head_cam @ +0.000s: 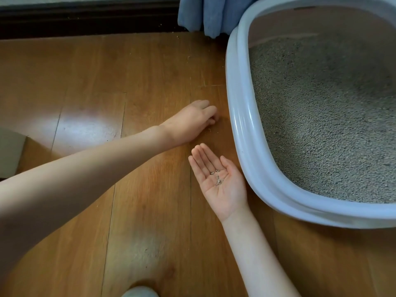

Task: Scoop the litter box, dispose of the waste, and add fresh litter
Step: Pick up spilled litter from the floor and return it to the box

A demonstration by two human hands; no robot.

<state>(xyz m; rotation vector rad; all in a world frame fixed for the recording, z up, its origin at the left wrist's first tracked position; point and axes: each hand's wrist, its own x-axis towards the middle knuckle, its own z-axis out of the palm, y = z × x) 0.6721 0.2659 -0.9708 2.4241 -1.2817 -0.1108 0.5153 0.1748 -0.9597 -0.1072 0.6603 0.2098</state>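
Clearly, from the head view, this is tidying of spilled litter beside the box, a side step of the scooping job, as I judge it. The left hand [192,116] reaches across to the floor [85,82], knuckles up, fingers curled down onto the boards just short of the box [240,129]. It seems to be pinching at stray grains [210,130] that lie right under its fingertips, though whether it has one between the fingers cannot be told; the fingertips are hidden beneath the hand. The right hand [218,181] lies nearer the person, palm up and flat, fingers straight and together, carrying a small cluster of litter [218,179] in the hollow of the palm. The box rim runs just to the outer side of that hand, and the grey fill [321,116] inside looks level and fairly deep. A blue cloth [205,13] hangs beyond the left hand, by the far wall.

Next, I would expect the picked grains to be dropped into the open palm, then the palm tipped over the rim. That calls for keeping the right hand level until it is above the fill, since the grains sit loose.
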